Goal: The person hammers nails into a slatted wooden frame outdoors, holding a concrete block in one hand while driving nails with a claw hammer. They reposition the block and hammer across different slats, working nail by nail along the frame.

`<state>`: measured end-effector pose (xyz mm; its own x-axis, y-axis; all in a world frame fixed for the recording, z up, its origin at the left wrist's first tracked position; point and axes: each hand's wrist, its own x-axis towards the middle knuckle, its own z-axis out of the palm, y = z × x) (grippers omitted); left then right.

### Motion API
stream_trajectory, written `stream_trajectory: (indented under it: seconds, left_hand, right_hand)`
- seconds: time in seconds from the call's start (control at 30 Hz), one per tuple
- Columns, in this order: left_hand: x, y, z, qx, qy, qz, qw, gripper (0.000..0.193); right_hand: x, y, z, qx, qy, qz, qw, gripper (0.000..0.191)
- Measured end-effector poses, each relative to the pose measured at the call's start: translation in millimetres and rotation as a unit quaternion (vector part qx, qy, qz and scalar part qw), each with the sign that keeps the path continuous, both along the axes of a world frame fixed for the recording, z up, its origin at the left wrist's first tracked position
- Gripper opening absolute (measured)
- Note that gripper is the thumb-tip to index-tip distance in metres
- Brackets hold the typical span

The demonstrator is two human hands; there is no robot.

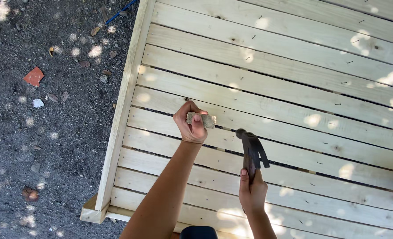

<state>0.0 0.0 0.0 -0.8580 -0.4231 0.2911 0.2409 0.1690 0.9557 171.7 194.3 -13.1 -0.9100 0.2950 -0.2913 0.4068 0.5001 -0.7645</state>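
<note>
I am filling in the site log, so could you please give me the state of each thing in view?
Left hand: closed around a small wooden block.
Right hand: gripping the claw hammer, head raised above the slats.
Slatted wooden panel: lying flat on the ground, nails showing.

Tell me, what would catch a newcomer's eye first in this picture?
Probably the pale slatted wooden panel filling the right side, lying on dark gravel ground. At its lower middle, the left hand grips a small grey block while the right hand holds a dark claw hammer raised above the slats.
</note>
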Motion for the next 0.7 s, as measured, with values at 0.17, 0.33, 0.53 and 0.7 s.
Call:
stream_trajectory:
  seconds: [0.17, 0.33, 0.53, 0.7]
  left_hand:
    - [6, -46, 26, -0.002, 0.012, -0.009, 1.0, 0.071]
    - [12, -42, 42, -0.006, -0.02, -0.015, 1.0, 0.071]
    - [-8, -39, 48, -0.01, -0.014, -0.013, 1.0, 0.071]
    - [-4, -43, 50, -0.006, -0.013, -0.01, 1.0, 0.071]
  right_hand:
    - [9, -50, -2, 0.052, -0.048, 0.048, 0.996, 0.038]
    - [-12, -41, 50, 0.008, -0.197, 0.023, 0.98, 0.043]
    - [-44, -32, 162, -0.168, 0.028, 0.118, 0.978, 0.028]
    - [-72, -49, 214, -0.032, 0.064, 0.219, 0.973, 0.023]
